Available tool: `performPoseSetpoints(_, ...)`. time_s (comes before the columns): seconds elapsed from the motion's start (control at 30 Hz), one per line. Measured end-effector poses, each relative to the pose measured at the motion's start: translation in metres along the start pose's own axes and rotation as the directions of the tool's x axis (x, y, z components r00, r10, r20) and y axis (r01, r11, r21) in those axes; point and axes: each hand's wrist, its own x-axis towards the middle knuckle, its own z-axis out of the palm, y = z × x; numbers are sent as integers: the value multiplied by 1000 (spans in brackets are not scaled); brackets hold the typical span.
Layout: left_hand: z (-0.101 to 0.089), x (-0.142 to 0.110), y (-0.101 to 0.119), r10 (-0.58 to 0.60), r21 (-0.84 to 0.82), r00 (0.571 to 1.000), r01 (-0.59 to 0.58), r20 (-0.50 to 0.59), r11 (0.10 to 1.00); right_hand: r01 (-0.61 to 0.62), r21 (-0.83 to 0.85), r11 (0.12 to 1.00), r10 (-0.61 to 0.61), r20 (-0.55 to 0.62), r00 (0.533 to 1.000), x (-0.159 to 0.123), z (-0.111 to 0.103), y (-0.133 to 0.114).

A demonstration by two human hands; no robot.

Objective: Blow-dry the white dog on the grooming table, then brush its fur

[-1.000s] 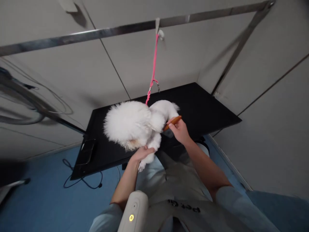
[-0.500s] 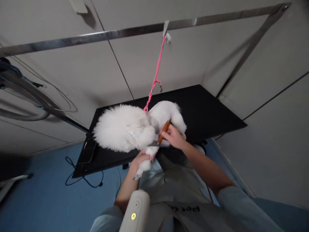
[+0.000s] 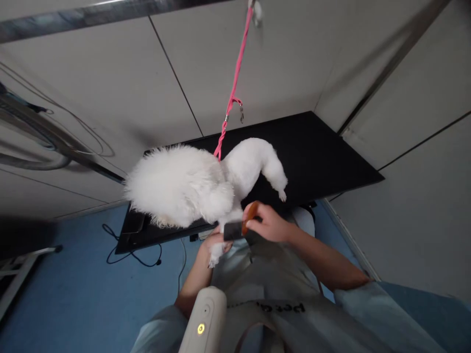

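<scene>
A white dog (image 3: 176, 181) is on the black grooming table (image 3: 316, 152), long fluffy fur on its left part and short-clipped fur on its right. My left hand (image 3: 211, 242) is closed around one of its legs, and the paw (image 3: 216, 252) sticks out below my fingers over the table's near edge. In my right hand (image 3: 270, 223) is a slicker brush (image 3: 233, 230) by its orange-brown handle. Its grey rectangular head lies against the held leg, just above my left hand, and hides part of it. Another leg of the dog (image 3: 275, 176) hangs toward the near edge, apart from my hands.
A pink lead (image 3: 239, 63) runs from the dog up toward a metal bar (image 3: 91, 15). Metal posts stand at both sides of the table. A black cable (image 3: 136, 262) lies on the blue floor (image 3: 91, 299). A pale device with a yellow light (image 3: 206, 318) is at my chest.
The view has tipped downward. The brush head, edge-on before, now shows its flat face lower on the leg. My right hand has moved away from the dog's other leg, which now shows fully.
</scene>
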Motion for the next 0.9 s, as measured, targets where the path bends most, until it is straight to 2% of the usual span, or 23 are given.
performPoseSetpoints(0.03, 1, -1, -1, -22, -10, 1000, 22, 11, 1000, -36, 14, 999, 35, 43, 998, -2, 2, 0)
performPoseSetpoints(0.07, 1, -1, -1, -43, -24, 999, 44, 22, 999, -51, 29, 998, 52, -24, 998, -3, 3, 0)
performPoseSetpoints(0.1, 2, -1, -1, -66, -41, 997, 68, 35, 997, -38, 35, 999, 43, -169, 985, -4, 4, 1)
performPoseSetpoints(0.13, 2, -2, -2, -88, -61, 995, 91, 47, 994, -5, 27, 1000, 14, -321, 947, -4, 4, 1)
performPoseSetpoints(0.17, 2, -2, -3, -105, -81, 993, 110, 58, 991, 30, 5, 1000, -26, -400, 916, -5, 4, 2)
performPoseSetpoints(0.2, 2, -2, -4, -116, -99, 991, 122, 64, 988, 54, -12, 998, -54, -386, 921, -6, 4, 4)
performPoseSetpoints(0.27, 2, -3, -9, -125, -133, 990, 133, 65, 982, 24, 3, 1000, -23, -178, 984, -9, 7, 6)
performPoseSetpoints(0.3, 3, -4, -12, -133, -147, 989, 141, 68, 979, -27, 22, 999, 28, -80, 996, -10, 9, 7)
performPoseSetpoints(0.33, 5, -5, -16, -141, -155, 987, 150, 72, 976, -75, 42, 996, 77, -56, 995, -11, 11, 8)
performPoseSetpoints(0.43, 17, -13, -28, -127, -165, 990, 137, 69, 977, -83, 73, 994, 101, -293, 951, -14, 18, 7)
performPoseSetpoints(0.47, 23, -16, -32, -100, -154, 994, 106, 45, 982, -67, 62, 996, 83, -317, 945, -16, 20, 6)
performPoseSetpoints(0.5, 29, -19, -36, -63, -128, 998, 63, 4, 990, -63, 50, 997, 74, -275, 959, -18, 22, 5)
performPoseSetpoints(0.57, 43, -24, -41, 31, -41, 993, -36, -118, 999, -111, 30, 993, 113, -104, 988, -22, 24, 1)
performPoseSetpoints(0.6, 49, -26, -43, 80, 12, 980, -79, -185, 997, -143, 23, 989, 144, -63, 988, -23, 24, 0)
performPoseSetpoints(0.63, 54, -28, -44, 125, 61, 962, -113, -245, 992, -159, 19, 987, 160, -88, 983, -24, 24, -2)
performPoseSetpoints(0.73, 67, -31, -48, 205, 190, 903, -141, -377, 972, -88, -13, 996, 78, -347, 935, -26, 24, -8)
performPoseSetpoints(0.77, 71, -32, -49, 219, 234, 888, -131, -404, 963, -65, -35, 997, 49, -352, 935, -27, 25, -11)
performPoseSetpoints(0.83, 78, -33, -51, 259, 311, 857, -123, -445, 942, -77, -83, 994, 60, -187, 981, -28, 28, -18)
performPoseSetpoints(0.9, 86, -34, -54, 353, 370, 810, -183, -469, 911, -125, -148, 981, 123, -24, 992, -26, 31, -26)
